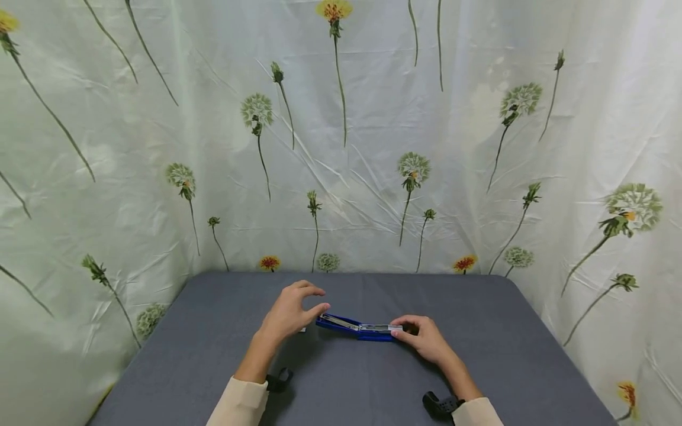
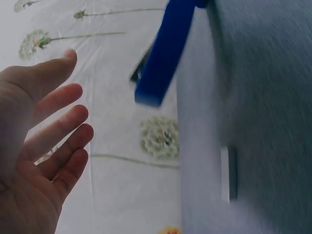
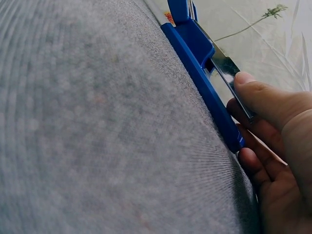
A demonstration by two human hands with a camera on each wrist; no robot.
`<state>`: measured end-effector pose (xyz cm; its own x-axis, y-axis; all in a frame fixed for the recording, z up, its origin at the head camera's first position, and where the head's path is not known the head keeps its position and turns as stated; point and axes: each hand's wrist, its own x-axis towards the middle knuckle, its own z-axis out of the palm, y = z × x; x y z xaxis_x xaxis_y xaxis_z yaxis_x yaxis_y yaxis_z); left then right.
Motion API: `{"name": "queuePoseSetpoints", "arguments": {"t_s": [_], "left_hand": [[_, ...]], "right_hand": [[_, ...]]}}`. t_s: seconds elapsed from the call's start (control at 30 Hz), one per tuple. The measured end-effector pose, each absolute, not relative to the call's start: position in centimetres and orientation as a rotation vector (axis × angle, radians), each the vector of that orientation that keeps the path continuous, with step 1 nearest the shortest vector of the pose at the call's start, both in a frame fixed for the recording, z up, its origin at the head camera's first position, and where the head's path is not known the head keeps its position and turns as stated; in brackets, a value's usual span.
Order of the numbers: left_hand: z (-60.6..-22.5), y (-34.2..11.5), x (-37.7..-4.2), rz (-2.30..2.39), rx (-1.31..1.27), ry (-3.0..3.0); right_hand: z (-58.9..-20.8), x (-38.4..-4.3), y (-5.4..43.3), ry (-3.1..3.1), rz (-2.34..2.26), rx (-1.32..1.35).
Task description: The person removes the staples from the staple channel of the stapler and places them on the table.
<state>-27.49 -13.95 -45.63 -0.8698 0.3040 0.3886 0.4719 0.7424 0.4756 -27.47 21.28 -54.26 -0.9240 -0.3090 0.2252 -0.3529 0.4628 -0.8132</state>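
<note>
A blue stapler (image 1: 341,325) is opened out flat above the grey table, its top cover raised to the left and the metal staple channel (image 3: 225,66) showing. With thumb and fingers, my right hand (image 1: 423,338) pinches the front end of that metal channel; other fingertips are near the tip of the blue base (image 3: 209,100). My left hand (image 1: 290,310) hovers by the cover's far end, thumb and fingers spread apart. In the left wrist view, there is a gap between that hand (image 2: 46,131) and the stapler cover (image 2: 163,56). A small pale bar (image 2: 228,174) lies on the table, partly hidden in the head view.
Grey cloth (image 1: 346,390) covers the table. A pale curtain (image 1: 362,195) printed with dandelions hangs behind the table and along its sides. Black straps (image 1: 439,405) sit at both wrists.
</note>
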Motion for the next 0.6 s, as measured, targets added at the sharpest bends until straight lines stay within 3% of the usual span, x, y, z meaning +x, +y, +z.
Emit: {"name": "queuePoseSetpoints", "arguments": {"t_s": [0.6], "left_hand": [[-46.9, -8.1, -28.2, -0.879, -0.802, -2.593]], "right_hand": [[-54.3, -27.5, 21.2, -2.674, 1.464, 0.557]]}}
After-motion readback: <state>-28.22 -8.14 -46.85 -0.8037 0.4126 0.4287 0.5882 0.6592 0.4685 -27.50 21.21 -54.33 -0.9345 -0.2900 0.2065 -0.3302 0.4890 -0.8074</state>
